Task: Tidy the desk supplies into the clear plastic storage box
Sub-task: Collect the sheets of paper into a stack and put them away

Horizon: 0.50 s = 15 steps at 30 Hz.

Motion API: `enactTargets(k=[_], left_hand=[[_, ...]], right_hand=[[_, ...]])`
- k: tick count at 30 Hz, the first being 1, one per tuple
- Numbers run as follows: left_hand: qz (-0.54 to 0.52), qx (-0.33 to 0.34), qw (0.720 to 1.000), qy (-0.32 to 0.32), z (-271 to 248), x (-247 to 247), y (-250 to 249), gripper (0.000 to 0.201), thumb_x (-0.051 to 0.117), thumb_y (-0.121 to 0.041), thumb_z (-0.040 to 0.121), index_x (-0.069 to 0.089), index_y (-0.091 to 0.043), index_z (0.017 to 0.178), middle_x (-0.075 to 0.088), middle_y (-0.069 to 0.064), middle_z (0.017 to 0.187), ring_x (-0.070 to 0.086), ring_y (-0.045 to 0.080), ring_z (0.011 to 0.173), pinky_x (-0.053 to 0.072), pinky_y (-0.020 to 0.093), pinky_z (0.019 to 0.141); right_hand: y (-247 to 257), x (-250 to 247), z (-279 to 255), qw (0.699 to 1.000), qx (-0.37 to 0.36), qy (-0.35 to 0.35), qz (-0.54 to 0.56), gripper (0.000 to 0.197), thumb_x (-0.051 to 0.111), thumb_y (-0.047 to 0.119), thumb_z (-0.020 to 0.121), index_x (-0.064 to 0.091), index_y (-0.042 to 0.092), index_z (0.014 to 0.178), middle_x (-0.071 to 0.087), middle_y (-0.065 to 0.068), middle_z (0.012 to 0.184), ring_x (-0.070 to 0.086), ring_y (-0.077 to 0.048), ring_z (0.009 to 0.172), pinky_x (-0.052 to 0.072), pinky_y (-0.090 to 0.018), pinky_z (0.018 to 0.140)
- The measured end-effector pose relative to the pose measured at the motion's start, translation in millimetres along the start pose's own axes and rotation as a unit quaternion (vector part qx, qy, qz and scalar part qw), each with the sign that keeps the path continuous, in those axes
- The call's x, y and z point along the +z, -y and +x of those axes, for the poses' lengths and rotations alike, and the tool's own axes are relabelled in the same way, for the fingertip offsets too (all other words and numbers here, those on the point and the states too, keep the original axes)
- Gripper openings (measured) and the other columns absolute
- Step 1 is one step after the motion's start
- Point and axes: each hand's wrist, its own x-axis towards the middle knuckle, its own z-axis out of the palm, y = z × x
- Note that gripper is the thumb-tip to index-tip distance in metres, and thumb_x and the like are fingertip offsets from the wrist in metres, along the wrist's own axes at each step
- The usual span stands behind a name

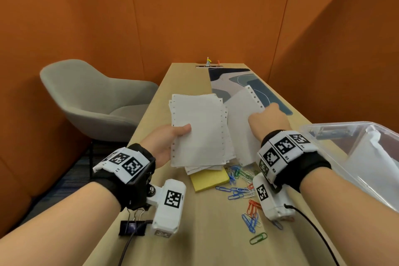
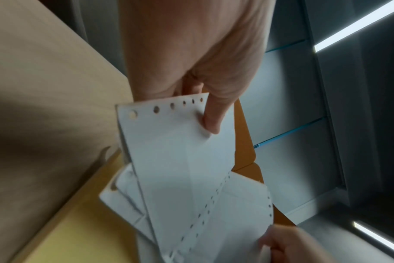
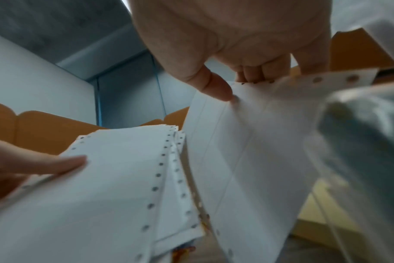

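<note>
I read the task as under way, with most of it left. My left hand [image 1: 166, 142] grips a stack of punched sheets [image 1: 198, 129], thumb on top and fingers beneath, lifted above the desk [image 1: 185, 75]. My right hand [image 1: 269, 117] pinches a single loose sheet [image 1: 241, 114] by its punched edge, thumb against fingers, just right of the stack and touching its edge in the right wrist view.

The box [image 1: 354, 136] stands right of the stack at the desk's right side, lid off. Something white [image 1: 371, 157] already lies inside; I judge it to be paper, though the wall blurs it. There may also be dark items along the far wall, too small to tell.

Still out on the desk:
- yellow notepad [image 1: 209, 179], just below the stack
- coloured paper clips [image 1: 244, 190], scattered below and right of the stack
- black binder clips [image 1: 132, 225], well below the stack, near the desk's left edge

Judgement: the sheets are being gathered into one pile before going in the box. Pad, clips and binder clips then remain.
</note>
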Motion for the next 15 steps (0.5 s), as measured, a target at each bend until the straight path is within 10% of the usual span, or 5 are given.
enactTargets(k=[4, 7, 10, 15], left_hand=[[-0.002, 0.042, 0.999, 0.033, 3, 17, 1, 0.034, 0.045, -0.018, 0.097, 0.052, -0.015, 0.13, 0.061, 0.004, 0.128, 0.061, 0.022, 0.108, 0.049, 0.032, 0.088], [0.013, 0.078, 0.996, 0.043, 4, 27, 0, 0.037, 0.046, -0.02, 0.096, 0.051, -0.018, 0.133, 0.06, 0.001, 0.13, 0.058, 0.019, 0.112, 0.048, 0.031, 0.086], [0.007, 0.096, 0.994, 0.048, 7, 32, -3, 0.039, 0.049, -0.024, 0.095, 0.05, -0.021, 0.134, 0.059, -0.001, 0.132, 0.055, 0.02, 0.119, 0.046, 0.036, 0.088], [-0.021, 0.112, 0.993, -0.027, 11, 28, -8, 0.036, 0.052, -0.013, 0.094, 0.053, -0.009, 0.13, 0.062, 0.008, 0.128, 0.06, 0.025, 0.113, 0.051, 0.038, 0.088]], right_hand=[[10, -9, -6, 0.996, -0.048, -0.027, 0.075, 0.036, 0.038, 0.018, 0.09, 0.042, 0.002, 0.121, 0.055, -0.019, 0.119, 0.051, -0.036, 0.108, 0.04, -0.043, 0.095], [13, -12, -8, 0.985, -0.089, -0.02, 0.148, 0.015, 0.037, 0.016, 0.092, 0.05, 0.009, 0.093, 0.051, -0.009, 0.091, 0.044, -0.026, 0.088, 0.035, -0.031, 0.071], [16, -11, -7, 0.987, -0.115, 0.019, 0.115, 0.035, 0.031, 0.009, 0.095, 0.027, 0.016, 0.061, 0.037, -0.004, 0.072, 0.036, -0.021, 0.085, 0.022, -0.025, 0.068], [6, 0, 2, 0.99, -0.125, 0.057, -0.013, 0.029, 0.032, 0.005, 0.095, 0.048, 0.0, 0.071, 0.055, -0.017, 0.099, 0.052, -0.034, 0.101, 0.029, -0.027, 0.072]])
